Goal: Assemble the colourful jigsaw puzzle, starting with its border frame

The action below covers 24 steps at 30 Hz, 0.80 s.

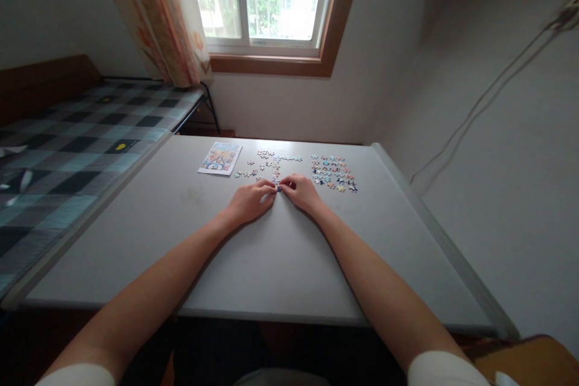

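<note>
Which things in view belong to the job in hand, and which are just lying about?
In the job: left hand, right hand, blue piece between them, row of pieces, loose pieces, picture, table.

Just about: bed, white item on it (unclear what), curtain, window.

Single head-worn view, from above the table's near edge, facing forward and down across the table point(271, 271). Wide; forearms point(181, 274) enter from the near corners, large, and run away from the lens. Both hands point(301, 192) sit mid-frame, small, well out from the camera. Jigsaw pieces point(332, 173) smaller still. Takes in the window point(281, 3) far, bed point(67, 126) left, wall point(506, 145) right.
</note>
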Each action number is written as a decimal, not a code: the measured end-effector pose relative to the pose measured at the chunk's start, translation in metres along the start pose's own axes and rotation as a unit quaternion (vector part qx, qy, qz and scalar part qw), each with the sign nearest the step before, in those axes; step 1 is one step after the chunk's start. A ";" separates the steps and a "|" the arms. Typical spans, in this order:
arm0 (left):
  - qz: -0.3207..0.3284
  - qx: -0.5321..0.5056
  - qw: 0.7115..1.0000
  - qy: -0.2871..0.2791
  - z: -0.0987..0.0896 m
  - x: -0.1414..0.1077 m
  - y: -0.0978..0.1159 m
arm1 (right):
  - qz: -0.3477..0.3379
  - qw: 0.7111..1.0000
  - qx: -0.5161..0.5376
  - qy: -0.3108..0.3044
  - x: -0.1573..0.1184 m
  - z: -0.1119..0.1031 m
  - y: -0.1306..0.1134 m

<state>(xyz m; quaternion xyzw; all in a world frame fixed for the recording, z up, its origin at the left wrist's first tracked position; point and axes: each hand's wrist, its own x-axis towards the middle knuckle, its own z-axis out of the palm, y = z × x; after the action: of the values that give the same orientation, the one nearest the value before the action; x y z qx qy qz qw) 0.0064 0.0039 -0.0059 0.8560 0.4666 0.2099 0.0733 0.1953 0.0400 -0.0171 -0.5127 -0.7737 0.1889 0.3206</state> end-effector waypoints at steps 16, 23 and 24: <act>0.012 0.046 0.999 -0.024 -0.001 -0.001 0.000 | 0.001 1.000 0.003 0.002 0.001 0.002 0.002; 0.025 0.049 0.998 -0.025 -0.001 -0.001 -0.001 | 0.002 1.000 -0.013 -0.001 0.002 0.003 0.000; 0.024 0.052 0.998 -0.026 -0.001 -0.001 -0.001 | 0.003 1.000 -0.014 -0.003 0.002 0.004 0.000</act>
<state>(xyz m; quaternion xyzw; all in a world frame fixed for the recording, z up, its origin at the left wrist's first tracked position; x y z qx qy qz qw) 0.0046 0.0033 -0.0052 0.8750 0.4538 0.1646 0.0363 0.1922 0.0422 -0.0192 -0.5190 -0.7757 0.1802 0.3106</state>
